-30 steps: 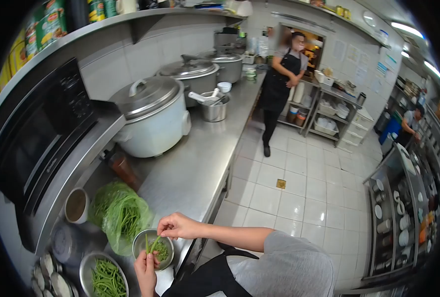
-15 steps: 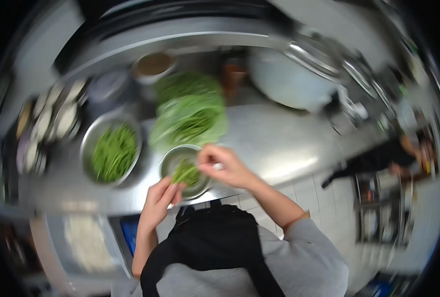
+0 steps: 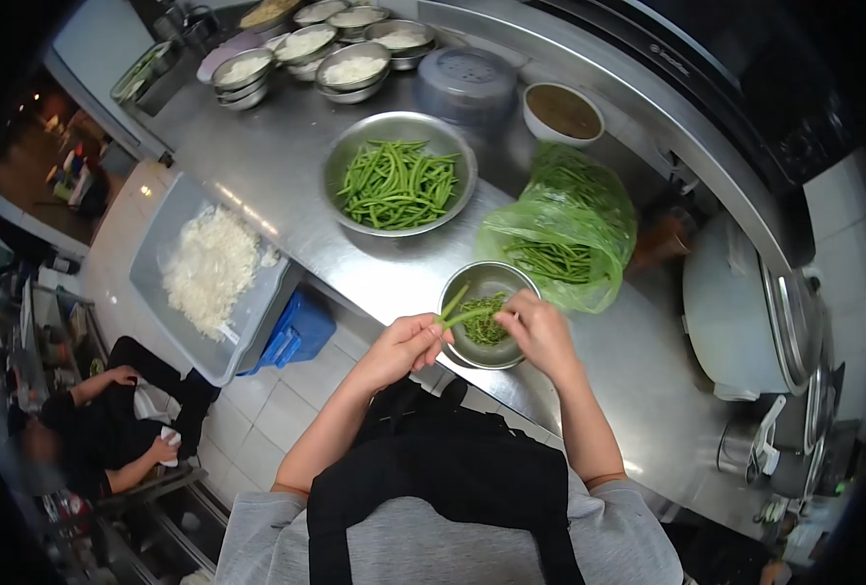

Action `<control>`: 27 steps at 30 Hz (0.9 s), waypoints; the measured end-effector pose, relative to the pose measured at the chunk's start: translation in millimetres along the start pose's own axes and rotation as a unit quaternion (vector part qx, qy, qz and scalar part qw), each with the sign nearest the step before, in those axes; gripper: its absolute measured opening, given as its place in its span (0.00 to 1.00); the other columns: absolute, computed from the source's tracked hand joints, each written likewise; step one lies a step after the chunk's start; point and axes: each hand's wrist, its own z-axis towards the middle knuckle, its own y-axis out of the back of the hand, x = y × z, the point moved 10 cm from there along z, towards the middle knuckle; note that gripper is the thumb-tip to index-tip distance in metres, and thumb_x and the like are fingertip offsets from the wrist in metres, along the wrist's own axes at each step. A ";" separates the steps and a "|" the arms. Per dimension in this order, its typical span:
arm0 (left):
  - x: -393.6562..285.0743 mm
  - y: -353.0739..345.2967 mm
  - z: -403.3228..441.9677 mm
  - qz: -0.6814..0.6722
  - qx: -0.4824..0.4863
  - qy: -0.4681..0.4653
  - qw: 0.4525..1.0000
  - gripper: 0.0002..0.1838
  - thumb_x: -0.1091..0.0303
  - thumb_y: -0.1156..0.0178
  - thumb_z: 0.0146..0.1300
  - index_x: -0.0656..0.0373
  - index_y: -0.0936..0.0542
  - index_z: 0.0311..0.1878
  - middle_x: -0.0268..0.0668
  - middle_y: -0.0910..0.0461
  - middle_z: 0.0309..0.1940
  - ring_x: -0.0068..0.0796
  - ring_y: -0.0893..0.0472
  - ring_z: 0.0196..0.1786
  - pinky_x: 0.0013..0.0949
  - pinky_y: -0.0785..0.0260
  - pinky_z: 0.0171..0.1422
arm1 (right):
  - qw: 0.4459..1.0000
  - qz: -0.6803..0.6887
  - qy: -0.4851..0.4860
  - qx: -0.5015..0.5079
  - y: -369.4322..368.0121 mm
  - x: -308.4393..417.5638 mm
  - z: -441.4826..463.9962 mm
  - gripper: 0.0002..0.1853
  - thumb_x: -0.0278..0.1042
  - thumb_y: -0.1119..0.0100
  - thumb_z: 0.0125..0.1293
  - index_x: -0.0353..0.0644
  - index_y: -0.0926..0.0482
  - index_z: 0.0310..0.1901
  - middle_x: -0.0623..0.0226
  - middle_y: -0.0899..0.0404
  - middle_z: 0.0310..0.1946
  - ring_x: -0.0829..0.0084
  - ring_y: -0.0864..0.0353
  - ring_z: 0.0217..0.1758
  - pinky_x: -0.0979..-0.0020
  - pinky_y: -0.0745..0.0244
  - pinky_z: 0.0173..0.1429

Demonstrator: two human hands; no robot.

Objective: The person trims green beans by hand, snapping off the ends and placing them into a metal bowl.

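My left hand [image 3: 412,348] is closed around a few green beans [image 3: 464,315] whose ends stick out past the thumb and fingers. My right hand [image 3: 542,338] is pinched at the tip of one of these beans. Both hands are over the near rim of a small metal bowl [image 3: 449,292], which holds small green bean trimmings [image 3: 487,322]. Beyond it, a large metal bowl [image 3: 334,195] holds many green beans [image 3: 399,185]. A green plastic bag [image 3: 599,229] with more beans lies open just past the small bowl.
A steel counter [image 3: 296,224] runs under everything. Stacked bowls of rice [image 3: 353,70], a clear plastic tub [image 3: 467,86] and a bowl of brown contents [image 3: 562,109] stand behind. At right is a large pot [image 3: 730,312]. A grey bin [image 3: 150,263] of rice and a seated person [image 3: 111,419] are at left.
The view has swung, bringing the rice bin and the seated person into sight at left. My right hand has come down to the bean in my left hand.
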 end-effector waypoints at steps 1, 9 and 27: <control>-0.3 3.3 -3.4 0.000 -0.006 0.002 1.000 0.14 0.63 0.58 0.70 0.60 0.26 0.36 0.24 0.35 0.16 0.11 0.39 0.18 0.16 0.45 0.21 | 1.000 0.003 0.004 0.004 5.9 12.9 6.1 0.06 0.27 0.46 0.57 0.41 0.24 0.38 0.61 0.26 0.33 0.58 0.24 0.33 0.63 0.29 0.36; -15.4 -5.9 -4.3 0.078 0.104 0.014 0.991 0.14 0.62 0.57 0.70 0.59 0.24 0.37 0.24 0.34 0.15 0.11 0.39 0.17 0.16 0.47 0.21 | 0.963 -0.014 0.268 -0.030 37.4 99.9 13.5 0.09 0.24 0.42 0.49 0.41 0.23 0.35 0.67 0.27 0.39 0.67 0.28 0.44 0.66 0.34 0.48; -24.7 9.1 22.2 0.165 0.095 -0.067 0.979 0.15 0.62 0.58 0.69 0.61 0.26 0.37 0.29 0.29 0.18 0.17 0.32 0.20 0.22 0.38 0.25 | 0.926 0.181 0.009 -0.330 71.0 14.4 -6.3 0.03 0.22 0.44 0.55 0.32 0.23 0.29 0.60 0.22 0.30 0.68 0.23 0.36 0.72 0.30 0.43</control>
